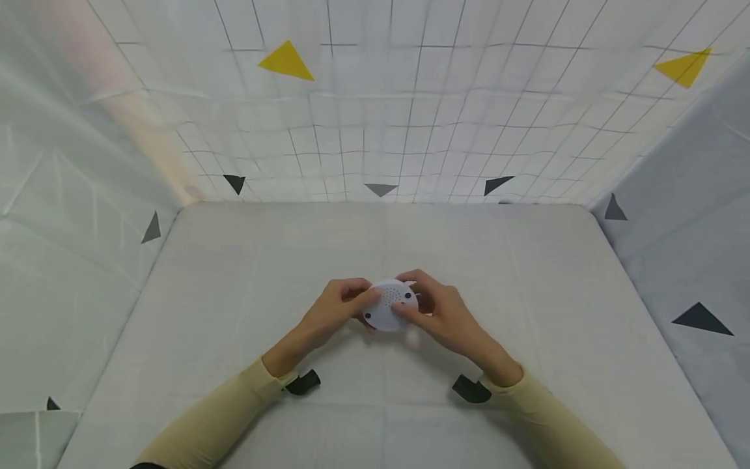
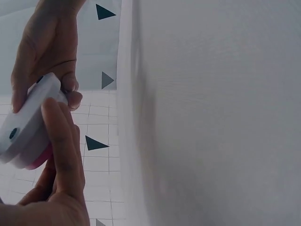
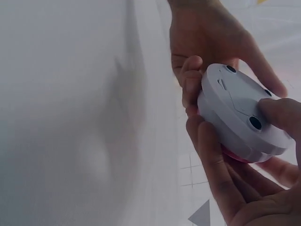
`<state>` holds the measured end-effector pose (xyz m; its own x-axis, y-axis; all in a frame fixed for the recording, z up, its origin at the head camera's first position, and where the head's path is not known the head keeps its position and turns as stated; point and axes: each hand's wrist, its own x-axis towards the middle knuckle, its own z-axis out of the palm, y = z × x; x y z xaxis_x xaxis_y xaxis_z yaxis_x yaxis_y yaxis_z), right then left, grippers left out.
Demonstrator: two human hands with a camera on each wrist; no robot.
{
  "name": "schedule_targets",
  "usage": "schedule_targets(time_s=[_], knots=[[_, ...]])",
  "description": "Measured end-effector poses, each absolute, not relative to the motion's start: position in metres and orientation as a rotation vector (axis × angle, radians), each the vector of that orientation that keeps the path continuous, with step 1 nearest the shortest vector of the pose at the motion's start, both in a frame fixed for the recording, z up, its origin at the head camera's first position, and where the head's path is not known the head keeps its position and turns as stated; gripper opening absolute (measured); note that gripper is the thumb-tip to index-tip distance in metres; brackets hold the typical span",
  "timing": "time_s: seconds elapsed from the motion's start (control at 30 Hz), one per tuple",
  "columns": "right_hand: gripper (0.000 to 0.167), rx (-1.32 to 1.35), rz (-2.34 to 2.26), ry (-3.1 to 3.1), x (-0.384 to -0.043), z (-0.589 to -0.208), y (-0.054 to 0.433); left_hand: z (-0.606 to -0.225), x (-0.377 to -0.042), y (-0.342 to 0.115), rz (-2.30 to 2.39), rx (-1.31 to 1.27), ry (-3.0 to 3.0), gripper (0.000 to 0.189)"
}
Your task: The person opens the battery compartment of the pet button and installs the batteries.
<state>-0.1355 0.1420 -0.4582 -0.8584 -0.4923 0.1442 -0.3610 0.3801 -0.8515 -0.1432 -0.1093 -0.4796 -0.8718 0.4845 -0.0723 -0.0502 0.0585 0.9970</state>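
Both hands hold a round white device [image 1: 382, 320] up over the table. Its face in the head view carries a cluster of small speaker-like holes and round black feet. A compartment seam and a small latch show on that face in the right wrist view, and a pink part [image 3: 236, 157] peeks out on the underside. Small white pointed bits [image 1: 411, 283] stick out at its far right edge. My left hand [image 1: 329, 314] grips the left side, thumb on top, fingers beneath. From the right, my right hand [image 1: 450, 320] pinches it with thumb across the face and fingers below.
A white-covered table [image 1: 281, 247] spreads under the hands. White sheeting with grid lines [image 1: 375, 130] rises at the back, and pale sheets [image 1: 70, 260] stand at both sides, marked with black, grey and yellow triangles. Black wrist mounts [image 1: 471, 389] sit by each sleeve cuff.
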Motion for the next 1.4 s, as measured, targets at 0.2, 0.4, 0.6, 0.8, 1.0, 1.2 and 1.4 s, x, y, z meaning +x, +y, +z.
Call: schedule_targets(time_s=[0.2, 0.4, 0.6, 0.8, 1.0, 1.2, 1.4], knots=[[0.043, -0.863, -1.51, 2.571, -0.1343, -0.4588, 0.1402, -0.4813, -0.1444, -0.109, 1.919, 0.408, 1.899, 0.049], [0.048, -0.977, -1.553, 2.65, -0.136, -0.4615, 0.1377, -0.4795, -0.1446, -0.1101, 1.925, 0.418, 1.85, 0.053], [0.05, -1.038, -1.583, 2.678, -0.1372, -0.4643, 0.1376, -0.4784, -0.1458, -0.1102, 1.922, 0.437, 1.82, 0.048], [0.049, -1.065, -1.594, 2.7, -0.1375, -0.4662, 0.1382, -0.4784, -0.1461, -0.11, 1.894, 0.456, 1.819, 0.044], [0.048, -1.074, -1.61, 2.696, -0.1376, -0.4672, 0.1379, -0.4779, -0.146, -0.1099, 1.893, 0.474, 1.829, 0.043], [0.05, -1.069, -1.595, 2.679, -0.1369, -0.4667, 0.1372, -0.4784, -0.1445, -0.1112, 1.87, 0.487, 1.846, 0.038], [0.052, -1.069, -1.567, 2.673, -0.1363, -0.4673, 0.1373, -0.4788, -0.1425, -0.1114, 1.847, 0.506, 1.835, 0.032]])
